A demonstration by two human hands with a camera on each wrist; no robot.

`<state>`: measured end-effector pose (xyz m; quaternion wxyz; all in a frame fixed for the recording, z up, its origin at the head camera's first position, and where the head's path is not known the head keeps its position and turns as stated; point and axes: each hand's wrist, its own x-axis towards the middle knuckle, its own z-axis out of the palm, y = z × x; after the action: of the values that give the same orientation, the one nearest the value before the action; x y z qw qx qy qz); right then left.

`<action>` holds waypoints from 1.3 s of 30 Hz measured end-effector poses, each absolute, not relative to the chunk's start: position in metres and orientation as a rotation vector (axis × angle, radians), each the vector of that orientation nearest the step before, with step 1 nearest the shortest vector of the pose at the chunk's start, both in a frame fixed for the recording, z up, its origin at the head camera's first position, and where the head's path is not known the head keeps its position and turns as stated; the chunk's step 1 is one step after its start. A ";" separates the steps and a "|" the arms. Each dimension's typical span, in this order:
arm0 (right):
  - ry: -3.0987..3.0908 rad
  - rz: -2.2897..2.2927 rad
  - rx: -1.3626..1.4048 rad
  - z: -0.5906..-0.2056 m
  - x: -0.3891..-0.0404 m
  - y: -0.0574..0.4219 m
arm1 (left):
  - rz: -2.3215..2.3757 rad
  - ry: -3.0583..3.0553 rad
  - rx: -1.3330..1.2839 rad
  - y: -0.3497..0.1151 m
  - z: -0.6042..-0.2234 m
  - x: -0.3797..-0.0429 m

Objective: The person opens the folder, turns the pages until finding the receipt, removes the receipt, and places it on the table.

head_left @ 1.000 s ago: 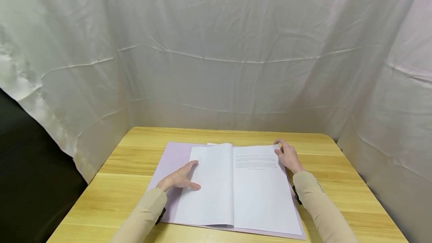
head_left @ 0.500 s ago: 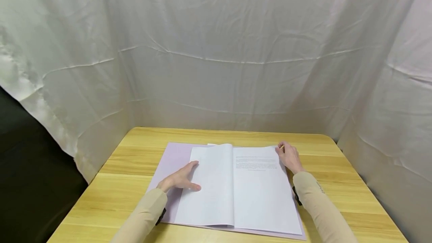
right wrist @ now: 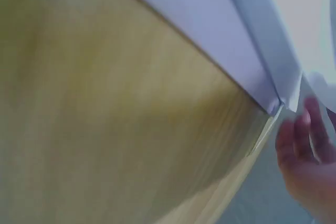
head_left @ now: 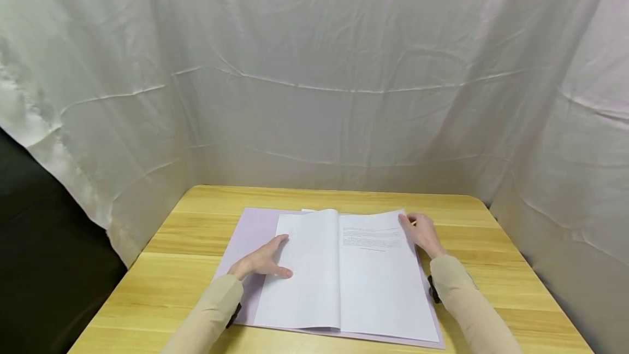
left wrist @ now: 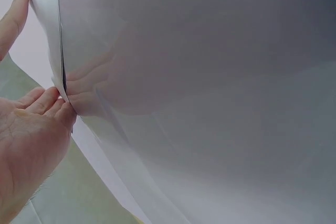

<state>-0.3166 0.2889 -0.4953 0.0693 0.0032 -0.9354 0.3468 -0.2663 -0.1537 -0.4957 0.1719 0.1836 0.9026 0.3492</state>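
Observation:
A lilac folder lies spread on the wooden table, with white sheets on both sides of its middle. My left hand rests across the outer edge of the left sheet, thumb and index finger spread apart. In the left wrist view, fingertips touch the edge of a sheet whose glossy surface mirrors them. At the far right corner, my right hand pinches the printed right sheet, and that corner curls up. The right wrist view has the same hand blurred beside the raised sheets.
The table extends around the folder on all sides. A pale grey curtain hangs behind and at both sides. Dark material shows at the left below the curtain. A small white piece sticks out past the folder's far edge.
My right hand has drawn slightly toward me and closed its fingertips at the right sheet's corner, which now rises a little. My left hand stays in place.

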 end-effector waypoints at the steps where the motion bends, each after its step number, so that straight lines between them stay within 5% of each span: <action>1: -2.820 1.064 0.027 -0.495 -0.316 0.289 | 0.993 2.563 0.526 -0.154 -0.496 -0.266; 19: -2.834 1.911 0.300 -0.486 -0.286 0.301 | 0.991 2.592 0.572 -0.153 -0.498 -0.268; 39: -2.719 2.265 0.576 -0.470 -0.257 0.300 | 1.027 2.602 0.619 -0.151 -0.494 -0.263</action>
<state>-0.2572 0.3000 -0.4698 -0.2202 0.1566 -0.7397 0.6163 -0.2632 -0.1510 -0.4936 0.1381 0.2141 0.8995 0.3549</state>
